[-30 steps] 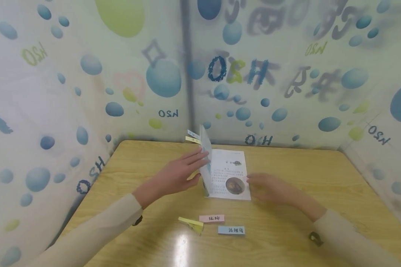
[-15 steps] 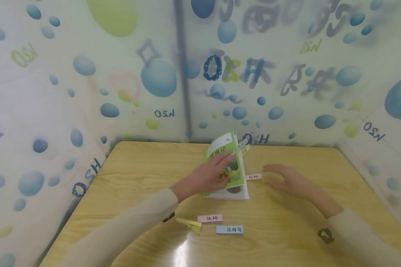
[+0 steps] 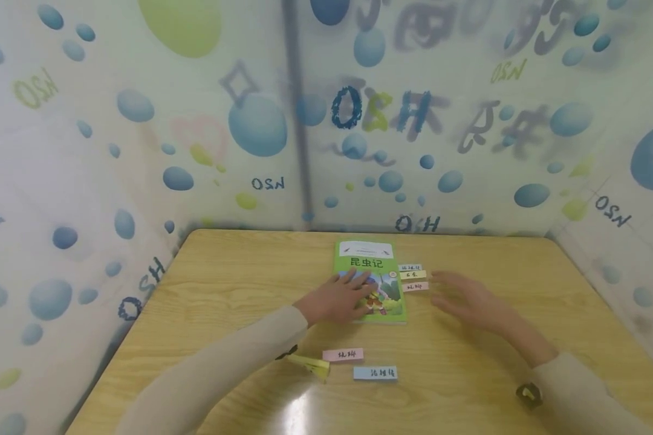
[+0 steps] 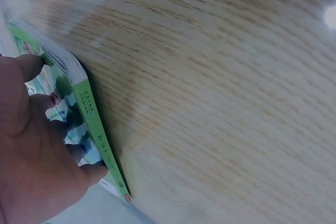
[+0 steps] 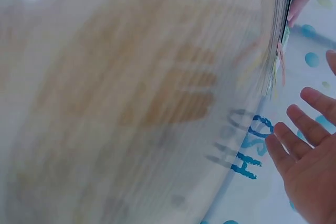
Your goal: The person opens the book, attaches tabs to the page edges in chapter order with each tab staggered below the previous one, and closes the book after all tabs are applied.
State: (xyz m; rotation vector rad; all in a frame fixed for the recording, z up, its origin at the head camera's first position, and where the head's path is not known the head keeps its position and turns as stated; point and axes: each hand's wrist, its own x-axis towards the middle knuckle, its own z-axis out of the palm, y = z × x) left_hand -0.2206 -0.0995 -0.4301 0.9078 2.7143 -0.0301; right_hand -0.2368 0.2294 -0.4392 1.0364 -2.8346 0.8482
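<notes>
A green paperback book (image 3: pixel 363 251) with an insect-story cover lies closed on the table. My left hand (image 3: pixel 337 298) rests on its lower cover with the fingers spread; the left wrist view shows that hand (image 4: pixel 37 145) over the cover beside the green spine (image 4: pixel 97 129). Out of the book's right edge stick a blue tab (image 3: pixel 410 267), a yellow tab (image 3: pixel 413 275) and a pink tab (image 3: pixel 416 287), all with handwriting. My right hand (image 3: pixel 470 302) hovers just right of the tabs, holding nothing. Its fingers (image 5: pixel 307 137) are spread in the right wrist view.
In front of the book lie a pink paper strip (image 3: pixel 343 354), a blue paper strip (image 3: pixel 376 373) and some folded yellow strips (image 3: pixel 311 364). The wooden table (image 3: pixel 239 266) ends at a wall covering (image 3: pixel 207 96) with printed bubbles.
The book was open, its cover raised by my left hand; the cover has swung over to the right and now lies flat. The tabs point right. My right hand has moved off the page.
</notes>
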